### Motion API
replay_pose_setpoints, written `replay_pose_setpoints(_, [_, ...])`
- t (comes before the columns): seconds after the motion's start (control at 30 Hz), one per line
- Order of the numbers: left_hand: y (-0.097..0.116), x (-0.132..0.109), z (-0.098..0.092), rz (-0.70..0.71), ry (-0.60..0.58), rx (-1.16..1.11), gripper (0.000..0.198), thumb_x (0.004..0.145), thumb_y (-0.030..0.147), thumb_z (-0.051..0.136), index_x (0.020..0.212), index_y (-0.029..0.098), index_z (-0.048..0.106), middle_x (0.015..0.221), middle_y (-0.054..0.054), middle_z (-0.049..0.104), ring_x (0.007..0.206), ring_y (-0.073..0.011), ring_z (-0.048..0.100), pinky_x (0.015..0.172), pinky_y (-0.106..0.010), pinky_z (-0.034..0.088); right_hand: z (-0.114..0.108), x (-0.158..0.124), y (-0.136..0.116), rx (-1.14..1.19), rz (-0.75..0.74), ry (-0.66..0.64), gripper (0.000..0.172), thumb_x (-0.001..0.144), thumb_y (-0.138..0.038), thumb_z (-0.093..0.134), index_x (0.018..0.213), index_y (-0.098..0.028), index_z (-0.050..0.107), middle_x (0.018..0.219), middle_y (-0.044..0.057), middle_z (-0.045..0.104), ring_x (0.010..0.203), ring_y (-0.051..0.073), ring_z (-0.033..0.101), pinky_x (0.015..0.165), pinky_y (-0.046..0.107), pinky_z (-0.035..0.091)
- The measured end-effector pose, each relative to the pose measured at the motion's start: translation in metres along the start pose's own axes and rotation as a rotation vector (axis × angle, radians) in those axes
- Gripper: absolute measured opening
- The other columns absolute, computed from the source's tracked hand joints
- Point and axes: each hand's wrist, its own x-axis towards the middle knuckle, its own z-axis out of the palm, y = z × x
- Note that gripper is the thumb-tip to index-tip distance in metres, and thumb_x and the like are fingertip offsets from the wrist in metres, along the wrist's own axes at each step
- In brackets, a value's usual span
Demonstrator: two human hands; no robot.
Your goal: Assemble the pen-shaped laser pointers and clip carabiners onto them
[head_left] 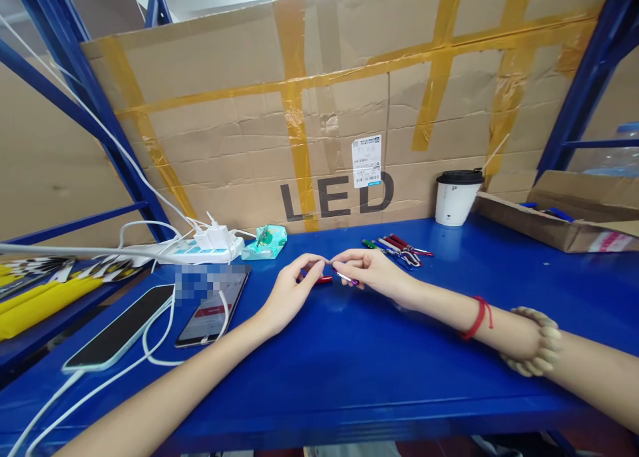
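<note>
My left hand (294, 287) is closed in a pinch over the middle of the blue table, its fingertips meeting those of my right hand. What sits between these left fingertips is too small to make out. Just beneath them shows a short red barrel (324, 280), pen-like; whether it is held or lies on the table I cannot tell. My right hand (374, 271) is closed on a slim purple and silver pen part (347, 277), slanting down toward me. Beyond the right hand lies a small pile of coloured pens (399, 244), red, green, blue and silver.
A white lidded cup (453, 203) and an open cardboard box (564, 227) stand at the right. Leftward are two phones, a black-screened one (120, 330) and another (207, 320), white cables, a power strip (200, 247) and a green packet (265, 243). Cardboard (239, 138) walls the back.
</note>
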Motion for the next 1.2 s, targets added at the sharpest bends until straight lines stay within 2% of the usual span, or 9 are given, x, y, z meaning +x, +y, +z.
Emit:
replay_pose_setpoints(0.13, [0.0005,-0.0031,0.0039,0.002,-0.084,0.001,0.035,0.086,0.044,0.043,0.066,0.017,0.055,0.069,0.0,0.055,0.072,-0.0147,0.051,0.071,-0.026,0.038,0.0056,-0.0038,0.0028,-0.036,-0.063,-0.08,0.038,0.073,-0.046,0.062,0.095,-0.015,0.064,0.061,-0.002,0.059,0.043,0.006,0.047,0.039,0.018,0.034])
replay_pose_setpoints(0.23, [-0.0006,-0.0028,0.0042,0.008,-0.131,0.049,0.038,0.086,0.043,0.042,0.063,0.017,0.056,0.067,-0.001,0.054,0.072,-0.0154,0.05,0.073,-0.027,0.037,0.0093,-0.0051,0.0041,-0.049,-0.086,-0.109,0.033,0.074,-0.044,0.062,0.092,-0.015,0.065,0.067,0.0,0.062,0.041,0.004,0.048,0.037,0.017,0.031])
replay_pose_setpoints(0.33, [0.0004,-0.0025,0.0046,-0.021,-0.14,0.02,0.038,0.086,0.044,0.041,0.062,0.017,0.056,0.067,0.0,0.054,0.072,-0.0153,0.05,0.073,-0.027,0.036,0.0104,-0.0048,0.0038,-0.036,-0.107,-0.097,0.031,0.074,-0.041,0.063,0.089,-0.014,0.066,0.071,0.001,0.064,0.043,0.004,0.05,0.039,0.017,0.034])
replay_pose_setpoints(0.5, [0.0027,-0.0025,0.0041,-0.102,-0.144,-0.137,0.036,0.084,0.044,0.044,0.065,0.017,0.055,0.068,0.001,0.053,0.071,-0.0141,0.048,0.072,-0.025,0.035,0.0078,-0.0037,0.0007,-0.035,-0.119,-0.047,0.033,0.075,-0.04,0.061,0.094,-0.012,0.066,0.072,0.003,0.065,0.048,0.006,0.05,0.042,0.018,0.036])
replay_pose_setpoints(0.6, [0.0022,-0.0016,0.003,-0.116,-0.079,-0.208,0.034,0.084,0.045,0.045,0.066,0.017,0.055,0.068,0.001,0.052,0.071,-0.013,0.046,0.07,-0.024,0.035,0.0061,-0.0029,-0.0005,-0.054,-0.111,-0.014,0.034,0.079,-0.04,0.056,0.095,-0.012,0.066,0.072,0.003,0.064,0.051,0.007,0.05,0.043,0.018,0.036])
replay_pose_setpoints(0.73, [0.0022,-0.0006,0.0021,-0.097,-0.017,-0.194,0.036,0.084,0.045,0.046,0.065,0.016,0.055,0.066,0.002,0.052,0.07,-0.0126,0.048,0.071,-0.024,0.036,0.0049,-0.002,-0.001,-0.131,-0.093,0.046,0.032,0.078,-0.037,0.057,0.094,-0.011,0.067,0.073,0.004,0.065,0.06,0.01,0.055,0.05,0.021,0.044])
replay_pose_setpoints(0.87, [0.0037,-0.0004,0.0024,-0.109,0.007,-0.173,0.028,0.078,0.042,0.056,0.072,0.015,0.06,0.07,0.001,0.059,0.07,-0.0128,0.053,0.07,-0.025,0.039,0.0038,-0.0014,0.0001,-0.244,-0.19,0.13,0.023,0.077,-0.034,0.059,0.085,-0.014,0.068,0.083,0.005,0.068,0.077,0.016,0.061,0.059,0.024,0.047])
replay_pose_setpoints(1.0, [0.0054,-0.0001,0.0033,-0.161,0.017,-0.248,0.027,0.073,0.037,0.065,0.088,0.014,0.065,0.078,-0.003,0.067,0.072,-0.0141,0.059,0.074,-0.027,0.043,0.0023,-0.0012,0.0022,-0.338,-0.275,0.218,0.016,0.077,-0.03,0.06,0.082,-0.017,0.07,0.084,0.004,0.068,0.079,0.017,0.061,0.067,0.027,0.046])
replay_pose_setpoints(1.2, [0.0083,-0.0016,0.0043,-0.252,-0.013,-0.375,0.033,0.068,0.032,0.07,0.094,0.012,0.067,0.084,-0.009,0.072,0.07,-0.0162,0.063,0.069,-0.027,0.044,0.0019,-0.0045,-0.0012,-0.413,-0.359,0.277,0.01,0.077,-0.022,0.061,0.078,-0.018,0.07,0.081,0.003,0.067,0.077,0.015,0.06,0.06,0.025,0.042])
